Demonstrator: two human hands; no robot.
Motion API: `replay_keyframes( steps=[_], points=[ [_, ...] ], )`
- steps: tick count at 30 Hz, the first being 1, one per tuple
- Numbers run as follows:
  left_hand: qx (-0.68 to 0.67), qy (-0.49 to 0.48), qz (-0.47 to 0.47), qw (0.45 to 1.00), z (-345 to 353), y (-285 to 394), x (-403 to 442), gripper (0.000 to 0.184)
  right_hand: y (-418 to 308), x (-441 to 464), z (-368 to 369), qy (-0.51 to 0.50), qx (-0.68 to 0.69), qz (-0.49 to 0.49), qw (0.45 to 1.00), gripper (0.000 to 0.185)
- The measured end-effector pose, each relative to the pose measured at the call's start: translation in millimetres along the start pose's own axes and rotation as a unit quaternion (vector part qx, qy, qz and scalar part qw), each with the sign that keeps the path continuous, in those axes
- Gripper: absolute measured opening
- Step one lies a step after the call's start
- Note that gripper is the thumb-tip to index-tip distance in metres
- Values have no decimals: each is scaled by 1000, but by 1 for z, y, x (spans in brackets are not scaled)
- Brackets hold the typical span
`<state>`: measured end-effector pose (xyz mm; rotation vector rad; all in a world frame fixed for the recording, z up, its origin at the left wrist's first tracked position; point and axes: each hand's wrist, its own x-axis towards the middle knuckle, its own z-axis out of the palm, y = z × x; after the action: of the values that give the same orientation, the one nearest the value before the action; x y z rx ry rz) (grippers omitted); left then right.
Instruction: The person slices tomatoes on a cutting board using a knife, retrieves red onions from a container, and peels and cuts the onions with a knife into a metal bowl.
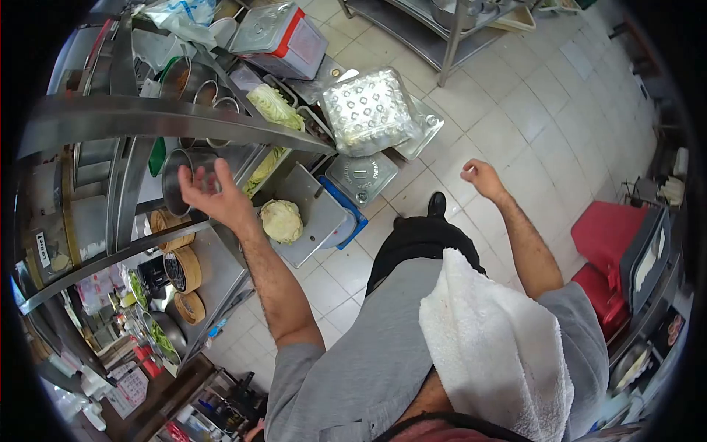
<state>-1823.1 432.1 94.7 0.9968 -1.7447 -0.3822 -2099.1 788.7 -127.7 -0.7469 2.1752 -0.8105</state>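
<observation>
My left hand [213,193] reaches over the steel shelving on the left, palm up, with its fingers apart and bent. Just behind its fingertips is a round metal bowl [175,183]; I cannot tell whether they touch it. A pale round cabbage [281,222] lies on a grey board or lid below the left wrist. Beyond it, leafy cabbage [274,107] sits in a container beside a steel rail [184,118]. My right hand [482,179] hangs over the tiled floor with its fingers curled in, and nothing shows in it.
Stacked clear plastic trays [368,110] and a metal lid [361,177] stand beyond the cabbage. A white tub with a red band [283,40] is behind them. Bamboo steamers [182,269] sit on the lower left shelf. On the right are red bins [607,236]; a steel table [412,44] stands ahead.
</observation>
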Motion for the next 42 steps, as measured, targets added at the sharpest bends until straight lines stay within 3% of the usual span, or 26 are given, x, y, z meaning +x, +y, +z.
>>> replay_keyframes(
  steps=[1, 2, 4, 5, 8, 9, 12, 13, 16, 18, 19, 21, 23, 26, 28, 30, 32, 34, 36, 37, 38, 39, 42],
  points=[
    [-43, 16, -28, 999, 4, 0, 12, 71, -1, 15, -6, 31, 5, 6, 999, 24],
    [-39, 19, -29, 999, 9, 1, 20, 71, -3, 30, -9, 28, 5, 3, 1000, 24],
    [1, 104, 21, 994, 19, 20, 41, 77, -7, 48, -10, 18, 30, 69, 997, 24],
    [11, 99, 21, 995, 22, 25, 49, 82, -8, 58, -5, 4, 62, 81, 995, 25],
    [30, 109, 36, 993, 48, 23, 63, 83, -27, 77, 18, -18, 98, 27, 995, 25],
    [69, 102, 43, 991, 57, 18, 65, 93, -32, 88, 27, -25, 97, 25, 995, 25],
    [19, 130, 119, 984, 95, -2, 72, 103, -50, 142, 55, -141, 95, 36, 985, 24],
    [70, 143, 76, 984, 102, -2, 71, 111, -59, 164, 66, -159, 93, 10, 983, 23],
    [205, 217, 105, 949, 116, -23, 69, 106, -86, 240, 101, -204, 88, -28, 975, 20],
    [141, 251, 88, 954, 121, -37, 65, 107, -99, 294, 135, -212, 96, -67, 970, 17],
    [185, 265, 80, 943, 119, -44, 60, 106, -100, 322, 157, -206, 109, -94, 968, 17],
    [238, 271, 72, 930, 117, -53, 54, 106, -117, 370, 192, -239, 153, -19, 959, 18],
    [146, 316, 95, 933, 120, -58, 54, 103, -132, 410, 221, -250, 167, -8, 954, 19],
    [310, 310, 114, 892, 129, -51, 49, 95, -148, 454, 277, -273, 224, 40, 935, 22],
    [165, 306, 136, 928, 127, -64, 48, 91, -152, 467, 324, -293, 270, 83, 913, 23],
    [153, 303, 102, 935, 126, -67, 41, 85, -153, 472, 368, -315, 317, 70, 892, 19],
    [139, 283, 33, 949, 113, -74, 25, 52, -158, 473, 399, -315, 238, 50, 917, 19],
    [113, 257, -39, 959, 95, -75, 9, 30, -145, 471, 442, -251, 2, -190, 949, 23],
    [79, 223, -75, 969, 91, -70, 8, 19, -127, 468, 483, -318, -58, -192, 927, 25],
    [57, 205, -91, 973, 96, -68, 12, 16, -125, 470, 490, -374, -122, -193, 899, 28],
    [139, 294, -54, 944, 105, -69, 12, 12, -122, 469, 495, -378, -119, -197, 897, 28],
    [144, 293, -51, 944, 112, -74, 14, 12, -129, 466, 485, -403, -185, -208, 872, 31],
    [262, 247, -12, 933, 121, -78, 15, 29, -120, 471, 524, -452, -281, -217, 818, 38]
  ],
)
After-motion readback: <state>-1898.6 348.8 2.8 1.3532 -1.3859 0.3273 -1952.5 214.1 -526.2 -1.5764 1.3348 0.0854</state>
